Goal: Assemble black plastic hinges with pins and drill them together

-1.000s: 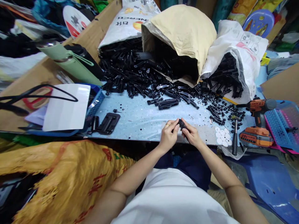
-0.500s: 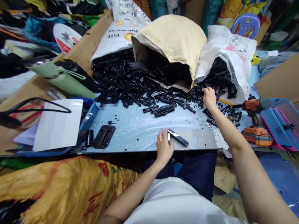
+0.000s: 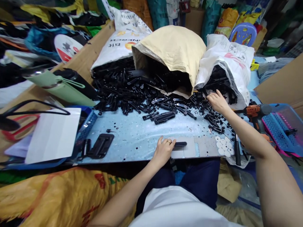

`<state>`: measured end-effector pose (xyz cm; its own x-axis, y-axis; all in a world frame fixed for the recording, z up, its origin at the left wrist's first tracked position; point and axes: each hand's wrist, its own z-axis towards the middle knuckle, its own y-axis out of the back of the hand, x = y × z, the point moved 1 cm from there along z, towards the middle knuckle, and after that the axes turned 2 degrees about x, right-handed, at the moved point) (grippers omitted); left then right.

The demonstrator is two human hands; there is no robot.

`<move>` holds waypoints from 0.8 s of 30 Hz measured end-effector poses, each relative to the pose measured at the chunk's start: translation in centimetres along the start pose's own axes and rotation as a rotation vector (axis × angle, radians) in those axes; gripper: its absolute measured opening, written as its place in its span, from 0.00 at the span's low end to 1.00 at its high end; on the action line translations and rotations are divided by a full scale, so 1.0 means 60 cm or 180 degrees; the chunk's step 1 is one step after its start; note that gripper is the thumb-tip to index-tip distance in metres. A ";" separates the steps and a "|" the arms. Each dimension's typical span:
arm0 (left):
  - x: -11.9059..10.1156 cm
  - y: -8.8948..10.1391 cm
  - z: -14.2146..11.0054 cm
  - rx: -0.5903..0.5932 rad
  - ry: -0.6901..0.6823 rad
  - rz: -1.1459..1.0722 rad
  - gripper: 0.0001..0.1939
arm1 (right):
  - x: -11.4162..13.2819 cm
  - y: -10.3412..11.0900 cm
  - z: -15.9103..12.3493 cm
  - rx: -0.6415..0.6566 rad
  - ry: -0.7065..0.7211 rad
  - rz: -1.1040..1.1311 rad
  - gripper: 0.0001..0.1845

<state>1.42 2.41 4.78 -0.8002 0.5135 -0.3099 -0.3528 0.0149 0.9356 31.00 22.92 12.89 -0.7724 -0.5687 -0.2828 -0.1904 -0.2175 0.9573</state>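
My left hand (image 3: 163,147) is closed over the left end of a slim black bar-shaped part (image 3: 181,144), which lies level on a grey plate (image 3: 189,152) at the bench's front edge. A ring shows on one finger; the hand hides much of the part. Further back on the right, my right hand (image 3: 218,101) reaches over loose black parts in front of the white bag (image 3: 236,56). Its fingers are spread, and I make out nothing between them. Small black pins and screws (image 3: 214,119) are scattered just below that hand.
Black parts (image 3: 118,85) spill from several bags, including a beige sack (image 3: 175,44). To the right are an orange cordless drill (image 3: 257,112), a black-handled tool (image 3: 237,151) and white discs (image 3: 223,145). A black moulded plate (image 3: 101,145) and a green bottle (image 3: 59,85) are leftward.
The black bar, earlier slanted with a silver piece beside it, now lies level under my left hand. My right hand's fingers have spread, and that arm has shifted, showing the black-handled tool.
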 end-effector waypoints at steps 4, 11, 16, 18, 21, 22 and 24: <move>-0.010 -0.006 0.011 0.0360 -0.0018 -0.0196 0.16 | 0.152 0.043 -0.091 0.0368 0.1162 0.0437 0.17; -0.025 -0.018 0.049 0.0861 -0.0245 -0.0401 0.16 | 0.282 0.018 -0.190 0.1071 0.1518 0.0645 0.12; -0.029 -0.011 0.051 0.0933 -0.0242 -0.0411 0.15 | 0.287 0.011 -0.200 0.1349 0.1017 0.0707 0.19; -0.031 -0.007 0.052 0.0954 -0.0241 -0.0420 0.15 | 0.291 0.012 -0.203 0.1456 0.0822 0.0707 0.22; -0.034 -0.002 0.052 0.0999 -0.0236 -0.0397 0.16 | 0.299 0.012 -0.209 0.1399 0.0664 0.0689 0.22; -0.035 -0.001 0.051 0.1012 -0.0232 -0.0382 0.17 | 0.301 0.012 -0.210 0.1368 0.0616 0.0684 0.21; -0.038 0.001 0.049 0.1021 -0.0219 -0.0359 0.19 | 0.304 0.014 -0.212 0.1315 0.0526 0.0684 0.21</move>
<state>4.68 3.77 6.02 -0.7265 0.5497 -0.4124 -0.2580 0.3381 0.9051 24.48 2.26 7.76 -0.7204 -0.6917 -0.0501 -0.2874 0.2320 0.9293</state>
